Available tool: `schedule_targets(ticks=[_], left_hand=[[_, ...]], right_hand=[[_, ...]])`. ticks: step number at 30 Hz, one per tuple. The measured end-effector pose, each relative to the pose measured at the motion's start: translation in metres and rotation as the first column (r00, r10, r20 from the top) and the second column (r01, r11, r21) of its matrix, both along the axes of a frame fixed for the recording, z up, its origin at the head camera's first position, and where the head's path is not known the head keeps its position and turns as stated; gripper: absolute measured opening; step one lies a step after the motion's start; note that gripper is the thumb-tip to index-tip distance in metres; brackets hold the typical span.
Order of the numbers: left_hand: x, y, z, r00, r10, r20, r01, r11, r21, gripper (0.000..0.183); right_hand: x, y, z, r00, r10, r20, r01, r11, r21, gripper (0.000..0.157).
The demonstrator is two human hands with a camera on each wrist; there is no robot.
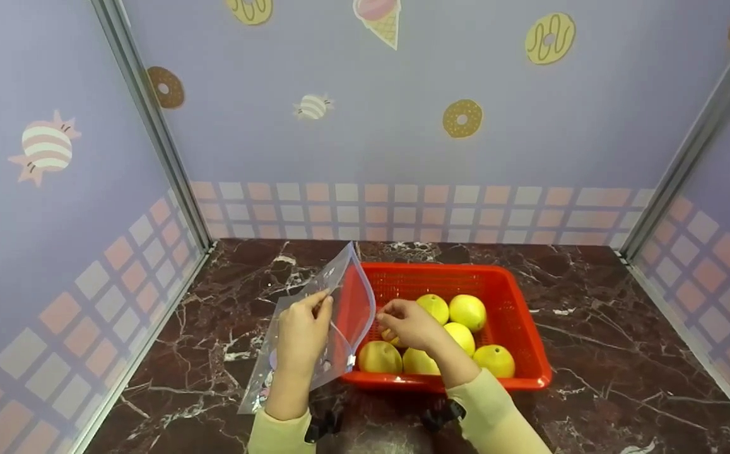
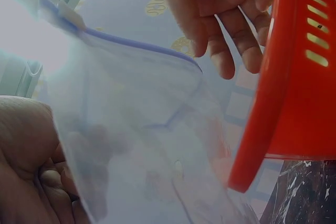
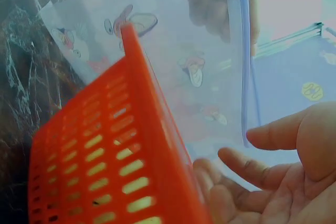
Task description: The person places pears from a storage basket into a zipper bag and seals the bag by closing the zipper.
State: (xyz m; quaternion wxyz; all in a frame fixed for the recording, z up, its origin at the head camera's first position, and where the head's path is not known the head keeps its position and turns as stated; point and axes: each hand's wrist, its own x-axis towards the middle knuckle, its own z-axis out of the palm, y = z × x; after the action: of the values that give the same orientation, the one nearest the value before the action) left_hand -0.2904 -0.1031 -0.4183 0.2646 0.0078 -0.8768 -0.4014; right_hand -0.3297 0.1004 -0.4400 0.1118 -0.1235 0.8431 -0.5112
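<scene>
A clear zip bag (image 1: 339, 315) with a lilac zip edge and printed figures stands tilted with its mouth spread apart toward the right. My left hand (image 1: 303, 328) pinches the bag's side between thumb and fingers. Facing the bag mouth, my right hand (image 1: 412, 323) is over the red basket (image 1: 532, 353) with loosely bent fingers and nothing held. In the right wrist view its thumb tip (image 3: 257, 137) is right at the zip edge. Round yellow fruits (image 1: 467, 313), several of them, lie in the basket; the right hand and forearm hide some.
Dark red marbled tabletop (image 1: 611, 340) surrounds the basket and bag. Lilac panels with printed sweets (image 1: 462, 118) rise at the back and both sides, joined by grey metal posts (image 1: 156, 126). The bag overlaps the basket's left rim.
</scene>
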Motion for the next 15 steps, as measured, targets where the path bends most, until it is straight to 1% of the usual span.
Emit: schedule_targets(ticks=[3, 6, 9, 12, 15], left_hand=[[0.000, 0.000, 0.000, 1.000, 0.004, 0.002, -0.004, 1.000, -0.009, 0.023], [0.000, 0.000, 0.000, 1.000, 0.008, 0.005, -0.008, 1.000, -0.015, 0.023], [0.000, 0.000, 0.000, 1.000, 0.011, 0.011, -0.011, 1.000, -0.012, 0.023], [0.000, 0.000, 0.000, 1.000, 0.009, 0.005, -0.009, 1.000, -0.015, 0.023], [0.000, -0.001, 0.000, 1.000, 0.012, 0.003, -0.012, 1.000, -0.022, 0.023]], right_hand=[[0.006, -0.001, -0.004, 0.996, 0.009, -0.091, -0.005, 0.999, 0.044, 0.021], [0.011, -0.004, -0.011, 0.986, 0.034, -0.163, -0.021, 0.996, 0.082, 0.025], [0.014, -0.009, -0.018, 0.984, 0.052, -0.170, -0.034, 0.994, 0.107, 0.033], [0.017, -0.013, -0.024, 0.980, 0.070, -0.186, -0.040, 0.986, 0.163, 0.042], [0.017, -0.018, -0.028, 0.967, 0.107, -0.231, -0.053, 0.972, 0.229, 0.049]])
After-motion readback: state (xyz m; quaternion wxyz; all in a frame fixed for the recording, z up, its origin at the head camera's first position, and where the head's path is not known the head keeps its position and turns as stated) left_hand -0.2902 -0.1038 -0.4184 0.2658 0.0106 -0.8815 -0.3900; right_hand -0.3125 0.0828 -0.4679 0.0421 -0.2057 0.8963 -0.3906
